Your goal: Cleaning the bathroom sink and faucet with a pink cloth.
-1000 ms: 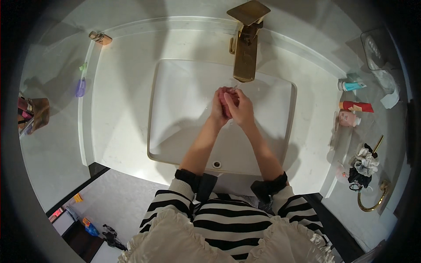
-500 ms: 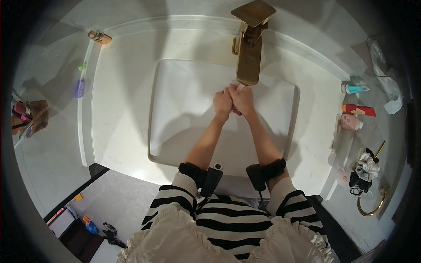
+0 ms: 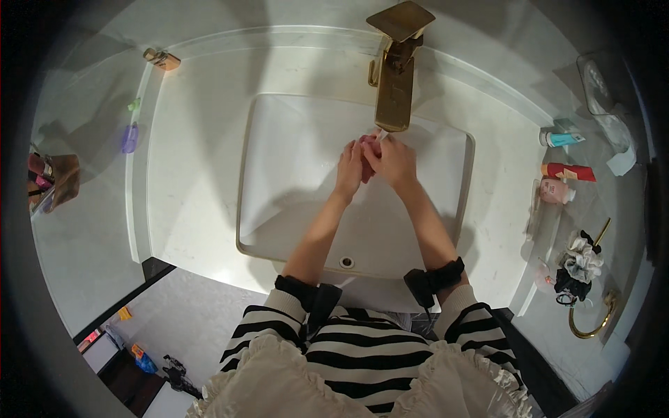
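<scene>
Over the white sink [image 3: 279, 139], my left hand [image 3: 348, 171] and my right hand [image 3: 397, 164] are close together, both closed around a crumpled pink cloth [image 3: 366, 168]. Part of the cloth shows between the fingers; the rest is hidden in the grip. Just above them is the spout of the gold faucet [image 3: 394, 97], and a thin pale stream of water seems to run from it onto the hands. The faucet's flat top plate stands at the back.
A pale countertop [image 3: 195, 174] surrounds the sink. On the right ledge lie a teal tube [image 3: 562, 139], a red tube [image 3: 570, 171] and a pink bottle [image 3: 555, 191]. Scrunchies [image 3: 582, 265] hang beside a gold ring [image 3: 592, 331]. Leftward are a purple item [image 3: 129, 138] and an orange bottle [image 3: 162, 59].
My hands have shifted apart a little, the right one moving right and slightly down. More of the pink cloth now shows between them.
</scene>
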A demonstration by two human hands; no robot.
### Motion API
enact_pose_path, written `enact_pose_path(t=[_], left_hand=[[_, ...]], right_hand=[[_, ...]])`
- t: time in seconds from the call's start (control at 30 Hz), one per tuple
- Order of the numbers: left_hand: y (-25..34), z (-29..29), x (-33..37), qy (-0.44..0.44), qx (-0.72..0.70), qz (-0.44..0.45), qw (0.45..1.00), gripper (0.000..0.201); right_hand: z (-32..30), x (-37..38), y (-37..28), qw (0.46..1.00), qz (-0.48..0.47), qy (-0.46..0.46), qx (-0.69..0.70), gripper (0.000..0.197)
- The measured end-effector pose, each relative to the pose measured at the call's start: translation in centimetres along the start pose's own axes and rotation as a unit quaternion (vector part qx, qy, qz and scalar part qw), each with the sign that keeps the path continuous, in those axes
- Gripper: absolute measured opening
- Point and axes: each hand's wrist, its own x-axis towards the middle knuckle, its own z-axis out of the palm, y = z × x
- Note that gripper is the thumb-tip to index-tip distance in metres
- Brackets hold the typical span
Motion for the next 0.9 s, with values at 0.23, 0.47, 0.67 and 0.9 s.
enact_pose_path(t=[0.23, 0.47, 0.67, 0.9], left_hand=[[3.9, 0.3, -1.9, -0.106, -0.471, -0.138, 0.865, 0.059], [2.4, 1.6, -0.3, 0.100, -0.371, -0.083, 0.920, 0.047], [1.3, 1.0, 1.2, 0.174, -0.279, -0.161, 0.931, 0.030], [-0.4, 1.8, 2.5, 0.212, -0.218, -0.144, 0.942, 0.027]], right_hand=[[0.1, -1.4, -1.5, 0.979, -0.106, 0.079, 0.152, 0.035], [2.3, -1.3, -1.9, 0.988, 0.123, 0.089, 0.040, 0.045], [3.2, 0.0, -1.2, 0.973, 0.172, -0.035, 0.149, 0.046], [4.9, 0.7, 1.3, 0.986, 0.116, -0.059, 0.101, 0.050]])
